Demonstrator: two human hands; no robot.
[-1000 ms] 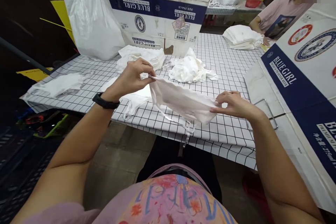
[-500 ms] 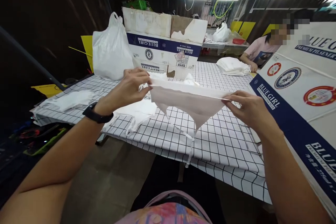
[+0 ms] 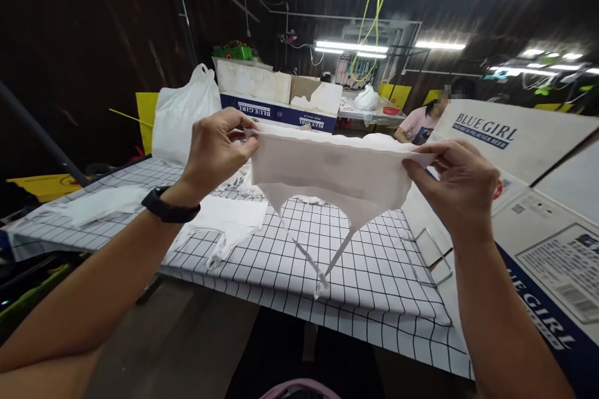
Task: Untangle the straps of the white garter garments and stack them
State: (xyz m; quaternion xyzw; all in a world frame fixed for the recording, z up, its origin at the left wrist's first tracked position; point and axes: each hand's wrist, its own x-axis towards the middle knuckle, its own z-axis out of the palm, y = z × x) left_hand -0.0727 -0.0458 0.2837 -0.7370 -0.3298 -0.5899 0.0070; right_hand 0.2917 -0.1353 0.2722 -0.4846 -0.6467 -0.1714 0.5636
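Observation:
A white cloth piece with thin straps hanging from its lower point is stretched out in the air above the table. My left hand, with a black band on the wrist, pinches its left top corner. My right hand pinches the right top corner. Both hands are closed on the cloth. The straps dangle down to just above the checked tablecloth.
More white pieces lie flat on the table below my left hand, others at the far left. A white plastic bag and a Blue Girl box stand behind. Another box lies at right. A person sits beyond.
Both hands have lifted the white cloth piece from near the table up to eye level and pulled it taut. My view has tilted upward toward the ceiling lights.

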